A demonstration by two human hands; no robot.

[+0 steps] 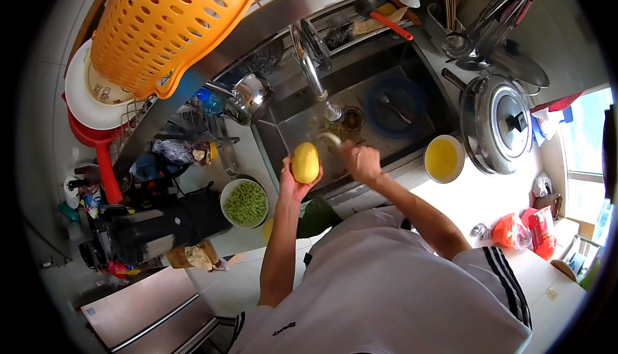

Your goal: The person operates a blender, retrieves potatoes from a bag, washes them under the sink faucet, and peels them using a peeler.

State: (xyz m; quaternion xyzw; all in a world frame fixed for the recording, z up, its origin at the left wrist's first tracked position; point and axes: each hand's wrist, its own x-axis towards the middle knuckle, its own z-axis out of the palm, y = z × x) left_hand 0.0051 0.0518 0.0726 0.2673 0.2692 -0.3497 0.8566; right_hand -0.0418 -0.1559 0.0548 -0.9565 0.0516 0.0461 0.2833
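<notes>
My left hand [295, 188] is wrapped round a smooth yellow peeled potato [305, 163], held upright over the sink's front edge. Closed and slightly blurred by motion, my right hand [362, 162] grips what looks like a peeler [331, 138], its pale curved end pointing toward the potato. A small gap separates the peeler from the potato. Beneath both hands lies the steel sink [283, 141], where dark scraps surround the drain [352, 119]. A blue basin [380, 106] with a spoon in it sits in the sink's right part.
The faucet [314, 74] reaches over the sink. Left of me stands a bowl of chopped green vegetable [244, 203]; to the right are a bowl with yellow contents [443, 159] and a lidded pan [499, 125]. An orange colander [174, 25] overhangs the upper left, near a steel kettle [250, 98].
</notes>
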